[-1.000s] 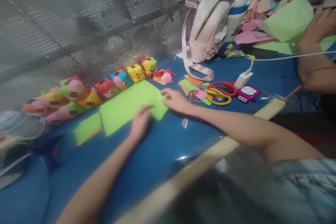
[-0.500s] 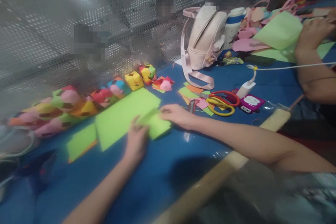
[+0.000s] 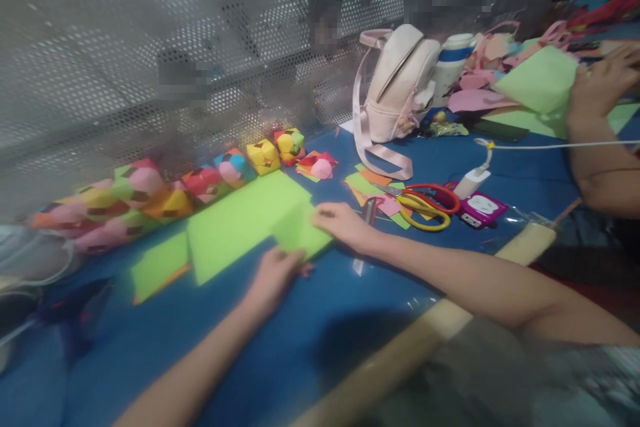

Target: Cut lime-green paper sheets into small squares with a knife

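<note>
A small bright green sheet of paper (image 3: 299, 229) lies between my hands, overlapping a larger green sheet (image 3: 235, 223). My right hand (image 3: 343, 223) has its thumb and fingers closed on the sheet's upper right edge. At its lower edge my left hand (image 3: 280, 273), slightly blurred, is closed with the fingertips on the paper; part of that edge is hidden behind it. More green paper (image 3: 161, 265), with an orange piece under it, lies to the left. Beside my right hand is a box cutter (image 3: 369, 211).
Folded coloured paper shapes (image 3: 145, 190) line the back edge by a perforated metal wall. Red and yellow scissors (image 3: 427, 205) rest on paper scraps. Farther right are a purple power adapter (image 3: 481, 208), a pale backpack (image 3: 403, 83), a bottle (image 3: 453, 67) and another person's hand (image 3: 603, 83).
My left hand has slid right and down to the small sheet's lower edge. The sheet, bent up before, now looks flatter. My right hand keeps its hold, and the view has shifted slightly.
</note>
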A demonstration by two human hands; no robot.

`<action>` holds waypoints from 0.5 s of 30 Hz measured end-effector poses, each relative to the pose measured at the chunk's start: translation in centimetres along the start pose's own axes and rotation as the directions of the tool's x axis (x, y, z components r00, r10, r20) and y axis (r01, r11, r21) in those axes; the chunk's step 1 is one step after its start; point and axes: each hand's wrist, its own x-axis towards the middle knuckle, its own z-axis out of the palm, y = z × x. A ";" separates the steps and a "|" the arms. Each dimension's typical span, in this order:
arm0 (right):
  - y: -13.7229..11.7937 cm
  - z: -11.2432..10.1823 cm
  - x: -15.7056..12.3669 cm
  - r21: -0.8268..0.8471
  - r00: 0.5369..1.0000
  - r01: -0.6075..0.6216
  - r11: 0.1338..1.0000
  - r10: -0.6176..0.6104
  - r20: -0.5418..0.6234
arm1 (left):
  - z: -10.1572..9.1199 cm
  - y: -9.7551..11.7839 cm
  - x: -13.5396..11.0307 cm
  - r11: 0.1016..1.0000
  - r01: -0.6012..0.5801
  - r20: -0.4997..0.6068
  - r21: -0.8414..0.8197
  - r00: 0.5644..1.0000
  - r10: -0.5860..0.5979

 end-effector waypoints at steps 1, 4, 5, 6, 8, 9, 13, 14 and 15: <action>0.0 0.0 0.0 0.011 1.000 -0.007 1.000 0.007 0.000 | -0.1 -0.1 0.0 0.999 -0.008 0.008 0.037 1.000 0.008; 0.1 0.1 0.0 0.087 0.997 -0.071 0.994 0.069 0.023 | -0.4 -0.3 -0.2 0.986 -0.050 0.044 0.161 0.998 0.044; 0.2 0.1 0.0 0.129 0.994 -0.106 0.986 0.102 0.035 | -0.4 -0.3 -0.3 0.976 -0.063 0.059 0.209 0.997 0.052; 0.2 0.2 0.0 0.175 0.989 -0.147 0.973 0.140 0.051 | -0.5 -0.3 -0.4 0.963 -0.076 0.074 0.257 0.996 0.059; 0.4 0.4 0.1 0.264 0.974 -0.227 0.937 0.214 0.080 | -0.6 -0.1 -0.6 0.938 -0.099 0.102 0.333 0.992 0.069; 0.4 0.4 0.2 0.296 0.967 -0.255 0.920 0.240 0.087 | -0.7 -0.1 -0.6 0.930 -0.108 0.111 0.351 0.991 0.073; 0.5 0.2 0.6 0.343 0.965 -0.261 0.902 0.251 0.073 | -0.9 -0.1 -0.3 0.955 -0.122 0.099 0.270 0.990 0.099; 0.5 0.1 0.7 0.344 0.966 -0.258 0.903 0.248 0.073 | -0.9 -0.1 -0.2 0.969 -0.117 0.083 0.220 0.991 0.101; 0.4 0.0 0.8 0.345 0.966 -0.259 0.902 0.249 0.076 | -0.9 -0.1 0.0 0.980 -0.108 0.061 0.165 0.993 0.099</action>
